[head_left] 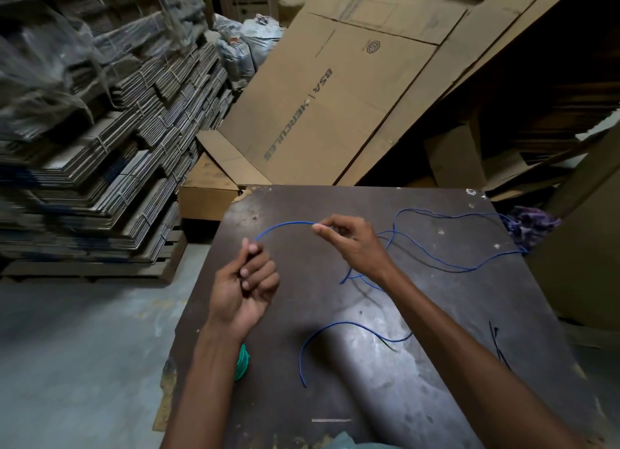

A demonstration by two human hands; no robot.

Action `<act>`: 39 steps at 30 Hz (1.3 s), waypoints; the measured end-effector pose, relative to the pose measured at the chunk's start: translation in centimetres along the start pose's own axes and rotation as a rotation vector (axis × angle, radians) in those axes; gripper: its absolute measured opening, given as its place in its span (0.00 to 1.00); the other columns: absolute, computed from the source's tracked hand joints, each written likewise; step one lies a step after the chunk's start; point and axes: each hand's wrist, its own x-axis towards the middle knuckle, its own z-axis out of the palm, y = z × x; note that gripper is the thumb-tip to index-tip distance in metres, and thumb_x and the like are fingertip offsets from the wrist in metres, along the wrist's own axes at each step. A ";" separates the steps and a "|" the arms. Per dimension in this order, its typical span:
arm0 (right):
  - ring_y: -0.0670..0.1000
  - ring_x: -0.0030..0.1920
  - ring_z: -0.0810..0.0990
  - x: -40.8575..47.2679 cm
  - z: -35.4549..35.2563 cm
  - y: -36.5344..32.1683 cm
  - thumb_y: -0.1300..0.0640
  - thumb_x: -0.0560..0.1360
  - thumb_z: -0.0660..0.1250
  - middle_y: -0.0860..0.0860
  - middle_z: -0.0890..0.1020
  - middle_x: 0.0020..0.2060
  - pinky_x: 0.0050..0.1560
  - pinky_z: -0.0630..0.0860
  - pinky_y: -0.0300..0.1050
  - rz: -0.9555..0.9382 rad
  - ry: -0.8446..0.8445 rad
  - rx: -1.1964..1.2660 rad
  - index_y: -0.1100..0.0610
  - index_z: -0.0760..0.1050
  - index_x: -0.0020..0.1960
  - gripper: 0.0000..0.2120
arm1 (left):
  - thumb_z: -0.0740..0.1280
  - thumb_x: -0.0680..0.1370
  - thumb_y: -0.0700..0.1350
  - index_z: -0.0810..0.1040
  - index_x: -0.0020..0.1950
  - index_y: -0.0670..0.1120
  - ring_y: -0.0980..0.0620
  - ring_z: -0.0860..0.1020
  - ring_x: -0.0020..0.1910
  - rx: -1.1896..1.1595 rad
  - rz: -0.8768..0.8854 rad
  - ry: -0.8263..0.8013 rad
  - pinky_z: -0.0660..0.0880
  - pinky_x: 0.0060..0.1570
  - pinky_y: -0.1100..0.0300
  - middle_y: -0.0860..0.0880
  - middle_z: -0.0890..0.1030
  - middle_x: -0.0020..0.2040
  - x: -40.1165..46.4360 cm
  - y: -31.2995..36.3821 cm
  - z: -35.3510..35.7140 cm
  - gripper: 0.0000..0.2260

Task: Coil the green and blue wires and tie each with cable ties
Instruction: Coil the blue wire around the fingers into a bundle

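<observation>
A: Two hands up over the counter [436, 314], and you have the blue wire [432, 247] strung between them. Your right hand [349, 244] pinches it between thumb and fingertips, the other fingers loosely curled, and a short arc of wire runs from that grip across to your left.

B: And your left hand [246, 281] sits palm-up, fingers curled in, thumb raised. The wire's end reaches the thumb tip; whether the curled fingers actually clamp it, I cannot tell from here.

A: Most of the blue wire lies slack behind your right hand. It loops across the far right of the dark counter, out to the right edge beside a purple cloth [531, 222], then doubles back under your right wrist.

B: One more stretch curves along the near part of the counter, between your two forearms, its free end pointing toward you.

A: The green wire [242, 363] is already a coil, lying by the counter's left edge, partly hidden under your left forearm. Whether a tie is on it, I cannot tell.

B: A few thin black cable ties [496, 343] lie near the right edge, beside your right forearm. Flattened cardboard boxes [322, 106] lean beyond the far edge, with bundled stacks of cardboard [110, 153] on the left.
</observation>
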 end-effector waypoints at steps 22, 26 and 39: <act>0.51 0.40 0.76 -3.2 0.5 -2.2 0.55 0.81 0.65 0.51 0.80 0.42 0.41 0.71 0.49 -0.374 -0.452 -0.530 0.57 0.82 0.49 0.08 | 0.56 0.84 0.41 0.78 0.54 0.37 0.54 0.81 0.34 1.116 0.360 0.475 0.77 0.37 0.65 0.49 0.85 0.36 4.4 -3.6 -3.5 0.13; 0.52 0.38 0.78 -2.1 -0.4 -2.1 0.48 0.78 0.71 0.49 0.81 0.39 0.39 0.75 0.54 -0.347 -0.325 -0.515 0.54 0.84 0.47 0.09 | 0.59 0.83 0.45 0.82 0.44 0.45 0.56 0.63 0.22 1.274 0.238 0.355 0.60 0.22 0.65 0.51 0.69 0.24 3.7 -4.8 -3.7 0.14; 0.46 0.49 0.81 -3.3 -1.0 -1.2 0.47 0.82 0.67 0.45 0.83 0.51 0.48 0.77 0.46 -0.144 -0.455 -0.229 0.49 0.84 0.57 0.10 | 0.54 0.74 0.50 0.56 0.29 0.49 0.53 0.49 0.25 0.991 -0.188 0.144 0.45 0.27 0.54 0.52 0.55 0.24 2.7 -4.4 -3.0 0.15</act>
